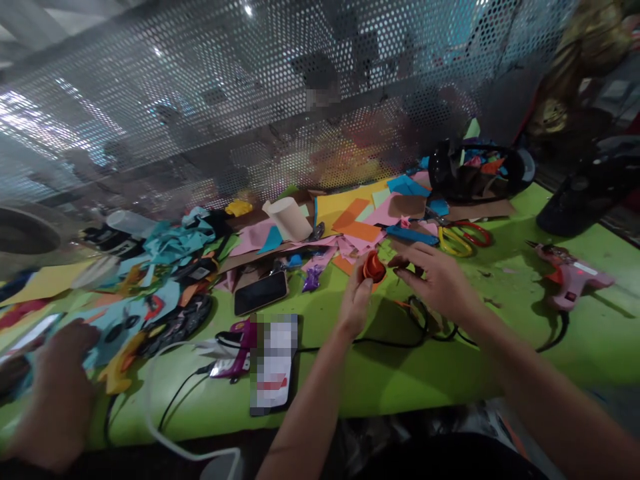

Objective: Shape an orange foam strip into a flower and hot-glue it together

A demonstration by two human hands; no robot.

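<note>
My left hand (354, 303) is closed around a small orange rolled-paper flower (374, 268), which stands upright above the fingers. Just to its right, my right hand (435, 277) is held with fingers curled and fingertips close together, a small gap away from the flower. Whatever may be between those fingertips is too small to make out. Behind the hands lie orange paper (356, 220) and pink paper scraps. Scissors with yellow handles (453, 241) and red handles (475, 233) rest beyond my right hand.
A pink glue gun (570, 273) lies at right, near a dark bottle (575, 190). A black cable (385, 343) crosses the green table (415, 380). Phones (261, 292), a purple glue gun (240, 347) and a paper-filled black basket (440, 177) stand about. Another person's hand (65, 373) is at left.
</note>
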